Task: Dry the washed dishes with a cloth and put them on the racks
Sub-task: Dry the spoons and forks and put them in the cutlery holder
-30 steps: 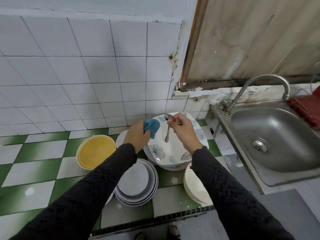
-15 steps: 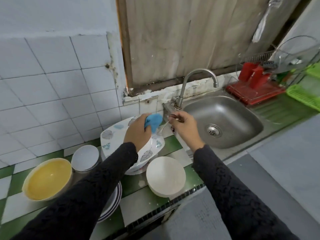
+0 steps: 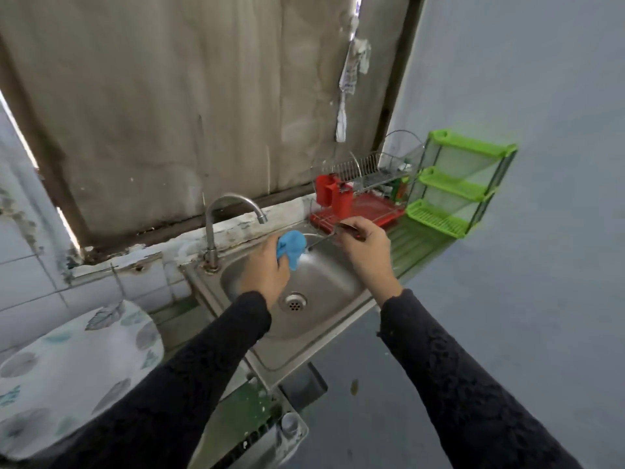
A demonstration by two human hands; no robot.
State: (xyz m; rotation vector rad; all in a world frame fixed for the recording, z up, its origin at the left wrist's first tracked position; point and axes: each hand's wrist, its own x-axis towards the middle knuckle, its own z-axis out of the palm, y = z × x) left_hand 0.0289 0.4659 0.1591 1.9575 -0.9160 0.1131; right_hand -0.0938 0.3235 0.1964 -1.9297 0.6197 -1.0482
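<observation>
The sink [image 3: 324,292] sits mid-frame. Right of it and behind stands the rack [image 3: 368,184] — wire over a red tray. Above the sink, the left hand [image 3: 265,269] grips a blue cloth [image 3: 291,247]; the right hand [image 3: 367,247], beside it, pinches a spoon [image 3: 329,233] — its handle points toward the cloth.

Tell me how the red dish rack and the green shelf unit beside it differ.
The red dish rack is a low red tray with a wire frame above it; the green shelf unit stands taller, with three stacked green tiers. The red dish rack carries two red cups at its left end; the green shelf unit's tiers look empty. The red dish rack sits nearer the sink. Both stand on the counter against the wall.
</observation>
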